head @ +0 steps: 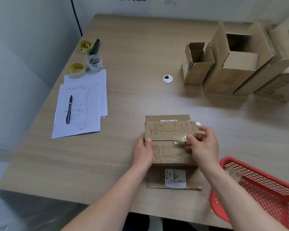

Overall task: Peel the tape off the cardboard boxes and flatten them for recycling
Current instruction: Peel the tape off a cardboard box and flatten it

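Observation:
A small printed cardboard box (165,132) stands near the table's front edge, its two top flaps meeting at a seam. A white label (175,178) is stuck on its near side. My left hand (143,151) grips the box's left end, thumb on top by the seam. My right hand (202,144) pinches a crumpled strip of clear tape (180,139) lifted off the seam at the right end. More clear tape (195,122) sticks out past the box's far right corner.
Several open cardboard boxes (230,64) stand at the back right. A red mesh basket (264,189) holding crumpled tape sits at the front right. Lined papers (90,97) with a pen (69,109), tape rolls (94,63) and a cable grommet (167,78) lie to the left and middle.

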The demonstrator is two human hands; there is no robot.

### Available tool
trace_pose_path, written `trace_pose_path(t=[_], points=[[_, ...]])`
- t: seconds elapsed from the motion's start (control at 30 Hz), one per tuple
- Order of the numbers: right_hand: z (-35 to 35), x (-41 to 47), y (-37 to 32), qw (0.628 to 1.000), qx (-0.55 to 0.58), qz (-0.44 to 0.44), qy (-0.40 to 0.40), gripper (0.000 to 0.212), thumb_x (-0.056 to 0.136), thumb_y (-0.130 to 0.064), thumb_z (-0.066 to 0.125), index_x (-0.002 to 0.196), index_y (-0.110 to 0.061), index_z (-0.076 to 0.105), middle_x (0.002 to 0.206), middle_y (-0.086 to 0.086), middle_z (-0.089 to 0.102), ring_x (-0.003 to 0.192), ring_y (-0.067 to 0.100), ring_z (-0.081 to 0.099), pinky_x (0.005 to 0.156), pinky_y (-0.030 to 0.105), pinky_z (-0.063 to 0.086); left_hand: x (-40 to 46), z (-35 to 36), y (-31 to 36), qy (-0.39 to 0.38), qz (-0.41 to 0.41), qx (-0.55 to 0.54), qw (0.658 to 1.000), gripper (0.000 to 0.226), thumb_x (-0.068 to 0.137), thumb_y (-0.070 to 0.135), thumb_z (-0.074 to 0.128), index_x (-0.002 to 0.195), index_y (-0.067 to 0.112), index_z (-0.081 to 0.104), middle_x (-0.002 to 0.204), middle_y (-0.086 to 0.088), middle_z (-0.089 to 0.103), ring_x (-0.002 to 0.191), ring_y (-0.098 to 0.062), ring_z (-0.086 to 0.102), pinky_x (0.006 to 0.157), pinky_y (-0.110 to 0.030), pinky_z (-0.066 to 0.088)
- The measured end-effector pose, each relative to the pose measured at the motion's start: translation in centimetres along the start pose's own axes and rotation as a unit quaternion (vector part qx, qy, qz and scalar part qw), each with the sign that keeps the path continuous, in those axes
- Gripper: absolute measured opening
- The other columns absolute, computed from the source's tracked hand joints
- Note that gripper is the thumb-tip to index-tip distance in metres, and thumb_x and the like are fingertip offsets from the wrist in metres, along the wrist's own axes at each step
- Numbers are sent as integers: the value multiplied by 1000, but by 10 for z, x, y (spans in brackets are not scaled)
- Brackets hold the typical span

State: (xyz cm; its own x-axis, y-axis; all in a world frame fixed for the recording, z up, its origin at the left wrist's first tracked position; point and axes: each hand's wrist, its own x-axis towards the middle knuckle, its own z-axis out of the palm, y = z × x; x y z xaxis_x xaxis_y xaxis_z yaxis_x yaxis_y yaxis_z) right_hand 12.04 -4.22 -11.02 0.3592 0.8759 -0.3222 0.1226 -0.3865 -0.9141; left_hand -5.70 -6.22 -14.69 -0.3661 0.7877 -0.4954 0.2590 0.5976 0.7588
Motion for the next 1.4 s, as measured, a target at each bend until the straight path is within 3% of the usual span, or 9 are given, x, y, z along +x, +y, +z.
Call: trace_pose_path(t=[0.1, 0.23, 0.43, 0.6, 0.83, 0.97, 1.13, 1.3, 1.4], points=[[0, 0, 4, 998, 17, 45, 38, 12, 89, -6, 67, 84, -16, 62, 80, 10, 68, 59, 20, 67, 68, 41, 58, -1, 2, 2, -15, -5, -11, 1000, 30, 105, 36, 41, 115, 16, 62, 105, 0, 69, 96, -19, 65, 87, -38, 55], [-1, 3, 8, 996, -59, 30, 52, 15, 80, -15, 73, 66, -16, 69, 67, 1, 71, 75, 26, 71, 77, 44, 59, 0, 1, 3, -18, -2, -6, 1000, 29, 105, 36, 42, 118, 17, 60, 107, 0, 69, 98, -19, 66, 88, -38, 55], [-2, -10, 8, 960, -227, -162, 6, 15, 86, -19, 75, 73, -23, 67, 82, -10, 58, 78, 12, 57, 74, 27, 40, 0, 0, 3, -21, 6, 20, 1000, 27, 105, 36, 42, 117, 19, 58, 110, -1, 68, 102, -22, 64, 91, -41, 54], [5, -14, 12, 920, -280, -276, 5, 6, 89, -14, 72, 84, -16, 70, 80, -10, 60, 73, 13, 56, 68, 29, 43, 0, 0, 3, -21, 9, 33, 999, 28, 105, 37, 42, 115, 18, 59, 109, -2, 68, 101, -24, 64, 91, -40, 53], [15, -11, 6, 948, -283, -142, -29, 32, 94, -23, 63, 125, -29, 64, 82, -13, 66, 85, 20, 61, 74, 30, 39, 2, -2, 2, -32, 15, 47, 998, 29, 104, 37, 44, 119, 17, 59, 111, -3, 68, 102, -24, 64, 91, -38, 52], [20, -11, 4, 914, -383, -133, 14, 7, 92, -32, 63, 91, -27, 68, 88, -3, 72, 89, 30, 63, 69, 33, 40, 2, -5, 3, -45, 17, 44, 998, 29, 104, 37, 45, 120, 17, 59, 111, 0, 68, 103, -22, 65, 92, -39, 53], [18, -7, 13, 907, -386, -168, 28, 9, 89, -29, 72, 86, -20, 74, 98, -4, 48, 88, 20, 52, 70, 29, 37, 3, -8, 3, -54, 13, 43, 998, 29, 104, 38, 46, 123, 19, 58, 113, 0, 67, 103, -22, 65, 92, -41, 54], [11, -4, 28, 835, -446, -322, 12, 27, 94, -27, 64, 75, -9, 67, 76, 4, 54, 64, 31, 55, 51, 27, 34, 5, -8, 0, -61, 18, 39, 997, 29, 103, 38, 46, 123, 20, 58, 114, 0, 68, 103, -22, 66, 92, -41, 54], [8, -11, 28, 826, -434, -359, -4, 43, 97, -41, 45, 74, -12, 67, 74, 1, 51, 64, 24, 51, 50, 29, 39, 5, -9, 1, -61, 21, 38, 997, 29, 104, 37, 47, 124, 19, 58, 111, 2, 67, 102, -21, 66, 91, -39, 55]])
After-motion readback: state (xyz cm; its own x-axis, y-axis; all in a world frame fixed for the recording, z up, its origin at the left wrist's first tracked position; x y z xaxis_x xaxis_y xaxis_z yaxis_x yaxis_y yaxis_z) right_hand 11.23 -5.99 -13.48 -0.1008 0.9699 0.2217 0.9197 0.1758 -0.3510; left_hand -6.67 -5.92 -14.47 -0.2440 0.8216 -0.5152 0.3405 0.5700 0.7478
